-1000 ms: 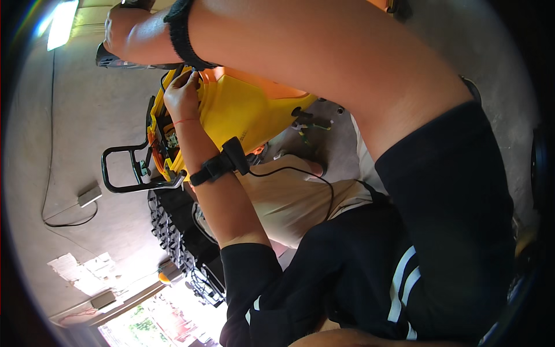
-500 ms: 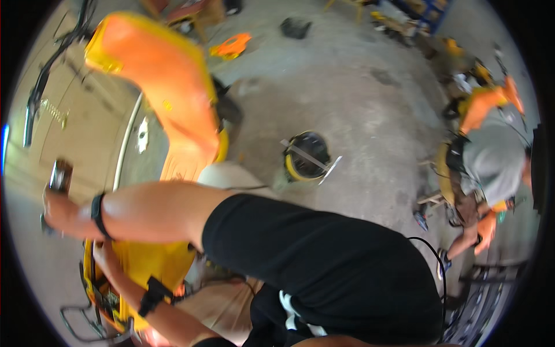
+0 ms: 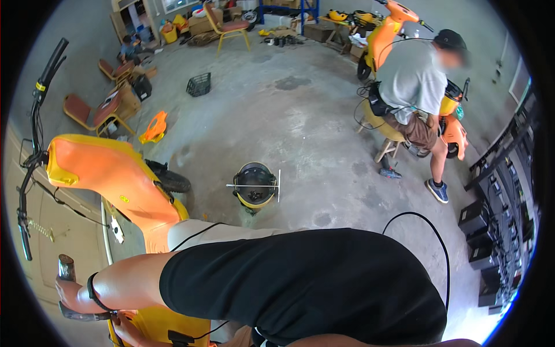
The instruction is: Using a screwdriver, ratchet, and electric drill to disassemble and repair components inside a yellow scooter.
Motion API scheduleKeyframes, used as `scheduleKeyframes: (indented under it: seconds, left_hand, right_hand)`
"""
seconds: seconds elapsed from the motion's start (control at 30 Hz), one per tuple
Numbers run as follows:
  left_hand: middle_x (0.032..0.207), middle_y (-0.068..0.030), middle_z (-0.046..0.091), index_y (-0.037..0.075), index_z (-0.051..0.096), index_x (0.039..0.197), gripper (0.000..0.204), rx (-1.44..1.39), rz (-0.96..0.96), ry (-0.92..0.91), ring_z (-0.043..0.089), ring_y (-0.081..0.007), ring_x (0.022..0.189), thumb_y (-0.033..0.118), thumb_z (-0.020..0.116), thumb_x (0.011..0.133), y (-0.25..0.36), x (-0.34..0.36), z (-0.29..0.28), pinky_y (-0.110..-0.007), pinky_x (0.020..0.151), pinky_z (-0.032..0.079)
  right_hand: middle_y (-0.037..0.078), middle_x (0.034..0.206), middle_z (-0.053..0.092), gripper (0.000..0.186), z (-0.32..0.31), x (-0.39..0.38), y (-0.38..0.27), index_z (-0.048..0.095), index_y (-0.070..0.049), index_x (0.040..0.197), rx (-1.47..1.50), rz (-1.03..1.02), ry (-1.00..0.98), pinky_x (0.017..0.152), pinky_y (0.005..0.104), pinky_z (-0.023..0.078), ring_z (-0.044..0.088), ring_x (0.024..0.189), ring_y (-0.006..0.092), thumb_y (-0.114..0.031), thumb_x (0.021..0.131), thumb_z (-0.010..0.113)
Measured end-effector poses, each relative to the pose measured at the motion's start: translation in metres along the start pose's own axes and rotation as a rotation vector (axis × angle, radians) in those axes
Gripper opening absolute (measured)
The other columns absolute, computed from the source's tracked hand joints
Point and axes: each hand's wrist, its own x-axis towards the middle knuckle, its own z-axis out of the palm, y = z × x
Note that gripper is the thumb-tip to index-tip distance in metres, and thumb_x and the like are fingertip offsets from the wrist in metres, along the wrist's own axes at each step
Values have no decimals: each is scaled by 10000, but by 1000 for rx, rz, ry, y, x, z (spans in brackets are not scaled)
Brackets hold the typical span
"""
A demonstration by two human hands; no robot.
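My right hand (image 3: 68, 294), with a black band at its wrist, is closed around the grip of what looks like a cordless drill (image 3: 67, 268). The drill's dark body (image 3: 87, 316) points toward my left hand (image 3: 124, 327). My left fingers are bent close to the drill's front end, beside a yellow scooter body panel (image 3: 167, 325); what they pinch is hidden. Ahead of my arms stands the orange and yellow scooter (image 3: 113, 165), its handlebar (image 3: 40, 115) at the far left. My black-sleeved right arm covers much of the rear part.
A black bucket with a yellow rim (image 3: 254, 202) holds small dark parts, with thin bars across its top. At right a person (image 3: 410, 81) sits on a stool beside another orange scooter (image 3: 393, 29). A black crate (image 3: 198, 84), an orange panel (image 3: 154, 127), chairs (image 3: 87, 113) and a dark rack (image 3: 491, 231) stand around.
My view has swung up and right, showing more of the room. Both hands sit lower in the picture. The drill stays in my right hand, and my left hand remains near it.
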Motion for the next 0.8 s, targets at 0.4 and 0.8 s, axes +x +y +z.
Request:
scheduleKeyframes:
  seconds: [0.4,0.8]
  left_hand:
    - [891,-209,674,-62,648,1152,387,33,100,70,601,-311,818,277,556,990,-32,12,12,-408,776,486]
    - [955,-284,686,-45,683,1131,371,122,-8,190,652,-442,860,214,618,873,12,-18,6,-482,773,521]
  right_hand:
    - [117,810,653,219,43,3,9,678,-50,808,-75,228,699,581,426,488,647,725,267,-257,766,619]
    - [114,1114,710,274,45,12,10,677,-98,1075,214,99,156,839,464,470,643,1081,266,-272,910,545]
